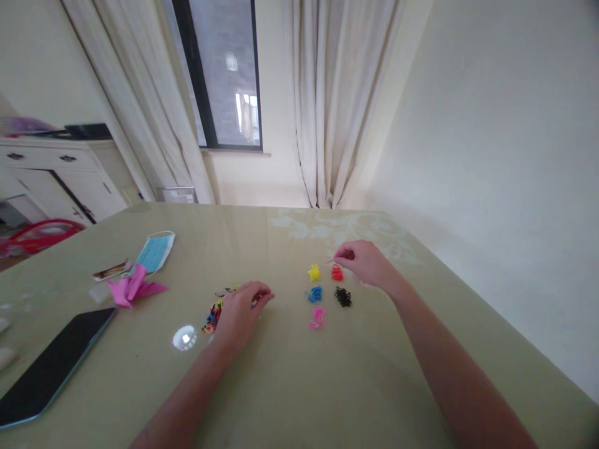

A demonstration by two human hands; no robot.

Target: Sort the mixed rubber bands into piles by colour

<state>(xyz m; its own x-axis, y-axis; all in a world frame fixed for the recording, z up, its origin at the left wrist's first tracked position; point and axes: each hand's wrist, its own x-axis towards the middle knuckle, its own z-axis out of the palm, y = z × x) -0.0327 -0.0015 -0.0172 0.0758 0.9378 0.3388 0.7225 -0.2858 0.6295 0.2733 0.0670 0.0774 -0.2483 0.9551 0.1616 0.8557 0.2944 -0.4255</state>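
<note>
A pile of mixed-colour small rubber bands (pixel 213 317) lies partly under my left hand (pixel 243 310), whose thumb and fingers are closed; what they hold, if anything, is hidden. Above the small heap of red rubber bands (pixel 337 272), my right hand (pixel 364 262) pinches a thin reddish rubber band (pixel 331 260) at its fingertips. Around it are separate heaps of yellow rubber bands (pixel 314 272), blue rubber bands (pixel 314 294), black rubber bands (pixel 343 297) and pink rubber bands (pixel 317 317).
On the left of the glossy table (pixel 290 386) lie a dark-screened phone (pixel 56 362), a pink folded paper bird (pixel 133 288) and a blue face mask (pixel 155 252). A wall (pixel 505 156) borders the table's right side. Curtains (pixel 337 93) hang beyond the far edge.
</note>
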